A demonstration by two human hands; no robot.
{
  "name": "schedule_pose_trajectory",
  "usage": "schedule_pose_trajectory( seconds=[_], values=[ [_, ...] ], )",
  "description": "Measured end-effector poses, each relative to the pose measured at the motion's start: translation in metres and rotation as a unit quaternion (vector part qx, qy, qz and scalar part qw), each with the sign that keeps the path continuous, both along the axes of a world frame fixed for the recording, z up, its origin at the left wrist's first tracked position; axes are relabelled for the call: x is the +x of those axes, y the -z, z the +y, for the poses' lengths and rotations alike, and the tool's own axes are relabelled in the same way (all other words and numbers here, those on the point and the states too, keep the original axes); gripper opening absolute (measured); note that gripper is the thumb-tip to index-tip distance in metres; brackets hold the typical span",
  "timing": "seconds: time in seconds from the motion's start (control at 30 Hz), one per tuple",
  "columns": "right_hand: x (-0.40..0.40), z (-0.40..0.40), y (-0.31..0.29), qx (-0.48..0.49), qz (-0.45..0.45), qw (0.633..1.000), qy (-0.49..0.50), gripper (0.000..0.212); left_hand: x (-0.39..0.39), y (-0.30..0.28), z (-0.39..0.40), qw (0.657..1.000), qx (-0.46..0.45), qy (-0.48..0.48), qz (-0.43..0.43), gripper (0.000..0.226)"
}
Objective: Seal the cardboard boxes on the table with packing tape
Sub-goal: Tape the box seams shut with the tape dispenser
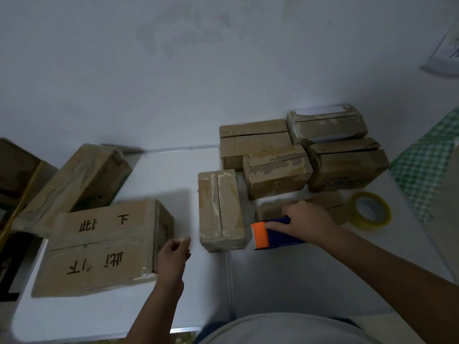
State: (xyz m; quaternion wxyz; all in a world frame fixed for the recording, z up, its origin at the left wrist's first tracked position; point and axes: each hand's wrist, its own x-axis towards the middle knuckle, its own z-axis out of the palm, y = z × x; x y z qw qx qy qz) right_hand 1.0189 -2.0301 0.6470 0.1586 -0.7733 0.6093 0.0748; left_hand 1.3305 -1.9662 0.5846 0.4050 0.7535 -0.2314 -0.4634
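My right hand (305,219) grips a blue tape dispenser (280,238) with an orange roller, low over the white table (285,281). It sits in front of a flat cardboard box (330,203). A narrow box (221,209) with an open centre seam lies just left of the dispenser. My left hand (173,254) is beside the right end of a large box (99,244) printed with black characters. Its fingers are curled and pinch what looks like a clear strip of tape (185,238).
Several more cardboard boxes (275,170) cluster at the back right against the wall. A yellow-tinted tape roll (370,211) lies right of the flat box. Another taped box (74,180) leans at the table's left edge. A green checked cloth (427,165) is at far right.
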Motion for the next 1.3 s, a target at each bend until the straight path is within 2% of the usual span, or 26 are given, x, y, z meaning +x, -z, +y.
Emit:
schedule_pose_trajectory(
  seconds=[0.1, 0.17, 0.23, 0.33, 0.63, 0.8, 0.9, 1.0, 1.03, 1.13, 1.17, 1.2, 1.23, 1.3],
  values=[
    [0.005, -0.002, 0.004, 0.005, 0.016, 1.000, -0.004, 0.064, -0.001, 0.004, 0.002, 1.000, 0.009, 0.005, 0.005, 0.017],
    [0.009, -0.003, 0.008, 0.009, 0.024, 1.000, -0.002, 0.064, -0.003, 0.004, 0.002, 0.999, 0.024, 0.024, 0.009, 0.026],
    [0.013, -0.002, 0.011, 0.017, 0.031, 0.999, 0.006, 0.065, -0.008, 0.004, 0.000, 0.998, 0.040, 0.049, -0.012, 0.039],
    [0.019, 0.000, 0.015, 0.028, 0.034, 0.999, 0.024, 0.066, -0.013, 0.001, -0.004, 0.995, 0.050, 0.069, -0.043, 0.046],
    [0.042, 0.007, 0.024, 0.055, 0.010, 0.997, 0.062, 0.066, 0.008, -0.005, -0.028, 0.992, 0.059, 0.086, -0.069, 0.049],
    [0.041, 0.009, 0.028, 0.064, 0.013, 0.995, 0.077, 0.063, 0.007, -0.007, -0.037, 0.982, 0.091, 0.149, -0.068, 0.044],
    [0.042, 0.011, 0.030, 0.057, 0.023, 0.995, 0.077, 0.064, 0.015, -0.009, -0.041, 0.956, 0.106, 0.215, -0.169, 0.034],
    [0.044, 0.011, 0.030, 0.059, 0.029, 0.995, 0.074, 0.064, 0.021, -0.015, -0.052, 0.927, 0.141, 0.262, -0.229, 0.035],
    [0.044, 0.011, 0.029, 0.062, 0.029, 0.995, 0.074, 0.065, 0.020, -0.018, -0.057, 0.904, 0.170, 0.299, -0.255, 0.035],
    [0.042, 0.012, 0.027, 0.062, 0.035, 0.995, 0.074, 0.069, 0.016, -0.036, -0.065, 0.806, 0.226, 0.425, -0.346, 0.045],
    [0.042, 0.012, 0.027, 0.061, 0.039, 0.995, 0.073, 0.070, 0.016, -0.039, -0.067, 0.794, 0.222, 0.431, -0.366, 0.040],
    [0.042, 0.012, 0.026, 0.061, 0.042, 0.995, 0.072, 0.070, 0.017, -0.040, -0.068, 0.780, 0.202, 0.431, -0.406, 0.034],
    [0.042, 0.012, 0.026, 0.061, 0.044, 0.995, 0.071, 0.069, 0.017, -0.042, -0.068, 0.782, 0.161, 0.412, -0.440, 0.034],
    [0.043, 0.011, 0.025, 0.063, 0.043, 0.995, 0.070, 0.067, 0.011, -0.046, -0.064, 0.779, 0.009, 0.389, -0.492, 0.043]
  ],
)
